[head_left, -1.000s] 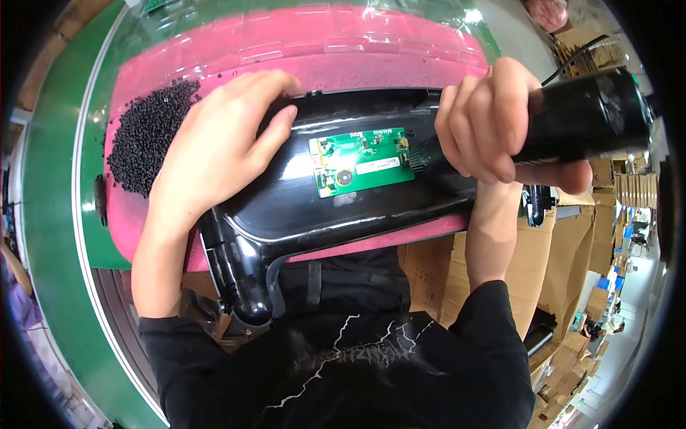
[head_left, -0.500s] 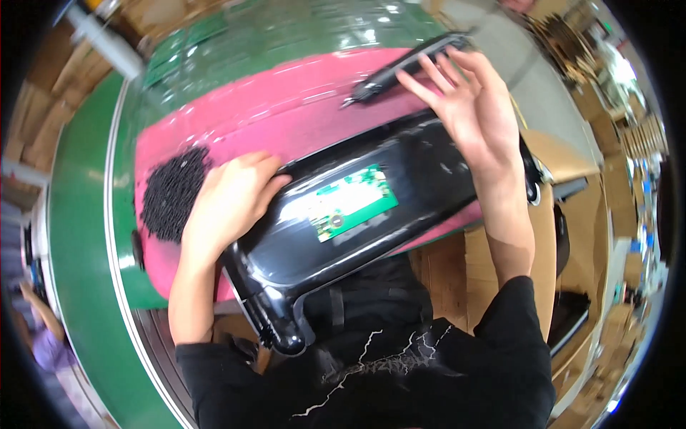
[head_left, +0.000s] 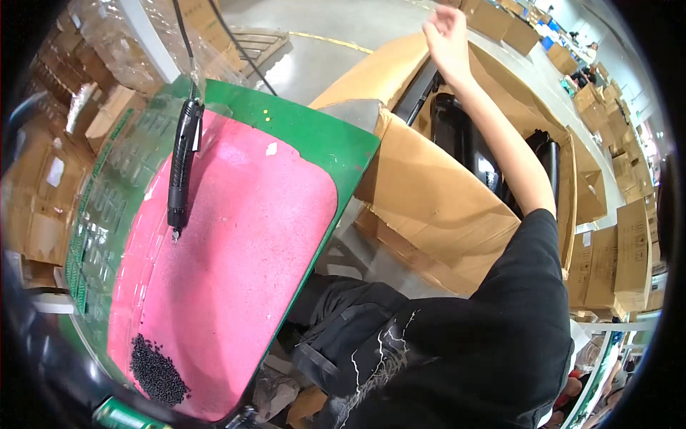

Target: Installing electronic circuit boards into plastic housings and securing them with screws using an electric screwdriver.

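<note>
My right hand point(head_left: 450, 39) is raised at the top, at the far end of an open cardboard box point(head_left: 436, 193). Its fingers are loosely bent, with the thumb apart and nothing visible in them. Below that forearm, several glossy black plastic housings point(head_left: 464, 136) lie in the box. My left hand is out of view. At the lower left rim, a black housing point(head_left: 53, 350) with a green circuit board point(head_left: 121, 415) is partly cut off. A black electric screwdriver point(head_left: 184, 164) hangs by its cable over the pink mat point(head_left: 243, 236). A pile of small black screws point(head_left: 157, 372) lies on the mat.
A green table point(head_left: 343, 154) borders the mat, with clear plastic sheeting point(head_left: 107, 207) along its left side. Cardboard cartons point(head_left: 632, 243) are stacked at the right, others point(head_left: 43, 207) at the left. A wooden pallet point(head_left: 257, 46) lies on the floor behind.
The view has swung right, toward the box. My right hand has moved from beside the screwdriver to above the box. The housing has shifted to the lower left rim; my left hand has left view.
</note>
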A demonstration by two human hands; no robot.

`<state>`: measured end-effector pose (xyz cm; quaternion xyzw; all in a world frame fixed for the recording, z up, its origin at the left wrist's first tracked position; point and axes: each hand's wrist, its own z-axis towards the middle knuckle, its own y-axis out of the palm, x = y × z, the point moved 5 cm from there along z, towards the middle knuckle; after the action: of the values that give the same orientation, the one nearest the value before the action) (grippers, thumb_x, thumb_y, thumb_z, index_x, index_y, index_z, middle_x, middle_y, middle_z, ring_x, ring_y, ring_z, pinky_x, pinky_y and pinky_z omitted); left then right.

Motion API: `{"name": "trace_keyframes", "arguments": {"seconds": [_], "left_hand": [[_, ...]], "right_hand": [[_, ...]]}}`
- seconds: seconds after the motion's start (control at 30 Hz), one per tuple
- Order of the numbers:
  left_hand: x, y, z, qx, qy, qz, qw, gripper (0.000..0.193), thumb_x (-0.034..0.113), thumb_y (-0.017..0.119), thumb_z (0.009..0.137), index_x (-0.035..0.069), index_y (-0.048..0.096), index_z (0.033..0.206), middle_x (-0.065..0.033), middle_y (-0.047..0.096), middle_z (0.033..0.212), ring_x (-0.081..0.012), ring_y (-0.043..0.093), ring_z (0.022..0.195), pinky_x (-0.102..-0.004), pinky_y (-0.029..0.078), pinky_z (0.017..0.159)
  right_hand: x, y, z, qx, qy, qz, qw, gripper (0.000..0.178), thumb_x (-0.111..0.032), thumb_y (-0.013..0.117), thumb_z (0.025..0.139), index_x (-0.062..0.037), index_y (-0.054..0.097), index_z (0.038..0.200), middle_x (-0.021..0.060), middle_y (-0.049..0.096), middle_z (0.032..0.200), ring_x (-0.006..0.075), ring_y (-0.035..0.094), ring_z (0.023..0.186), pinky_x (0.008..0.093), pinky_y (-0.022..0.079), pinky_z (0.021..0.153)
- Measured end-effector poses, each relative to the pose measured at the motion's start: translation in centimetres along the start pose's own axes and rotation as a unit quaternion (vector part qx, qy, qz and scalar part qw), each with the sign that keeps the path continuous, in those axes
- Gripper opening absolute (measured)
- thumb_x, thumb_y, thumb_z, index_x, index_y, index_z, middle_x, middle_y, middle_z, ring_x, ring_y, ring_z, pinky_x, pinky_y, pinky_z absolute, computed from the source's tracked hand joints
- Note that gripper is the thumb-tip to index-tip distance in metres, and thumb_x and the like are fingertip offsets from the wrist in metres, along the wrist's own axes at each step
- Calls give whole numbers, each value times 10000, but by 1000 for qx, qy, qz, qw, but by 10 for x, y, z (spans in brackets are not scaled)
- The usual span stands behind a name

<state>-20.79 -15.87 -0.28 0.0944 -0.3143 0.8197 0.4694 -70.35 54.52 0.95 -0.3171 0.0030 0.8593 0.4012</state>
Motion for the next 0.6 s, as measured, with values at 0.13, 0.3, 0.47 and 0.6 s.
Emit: {"name": "trace_keyframes", "arguments": {"seconds": [0.13,0.3,0.47,0.6], "left_hand": [[-97,6,2,-55,14,-96,994,432,408,724,893,38,675,1112,-151,648,1059,-225,604,865,-355,522,752],[-159,-60,28,-82,-211,-345,911,427,290,688,883,39,627,1223,-179,628,1214,-281,626,1007,-370,534,834],[-163,-32,9,-18,-457,-528,715,264,204,633,952,1,622,1119,-137,667,1054,-259,634,915,-387,544,843],[-230,-25,6,30,-452,-554,698,418,297,664,952,3,566,1232,-149,632,1183,-254,609,1033,-377,514,900]], "right_hand": [[138,-11,-48,-69,248,-263,930,390,-242,795,730,-8,585,960,57,560,781,235,601,728,359,552,739],[130,7,-98,-185,552,125,803,182,-198,726,879,-85,584,873,-5,496,768,119,524,685,299,505,597],[157,-18,-63,-200,545,150,800,199,-270,665,906,-122,669,1038,-3,634,879,123,585,797,283,502,718],[220,-65,56,-183,467,325,802,252,-202,602,959,-68,647,1167,62,677,1093,163,629,1056,305,499,944]]}}
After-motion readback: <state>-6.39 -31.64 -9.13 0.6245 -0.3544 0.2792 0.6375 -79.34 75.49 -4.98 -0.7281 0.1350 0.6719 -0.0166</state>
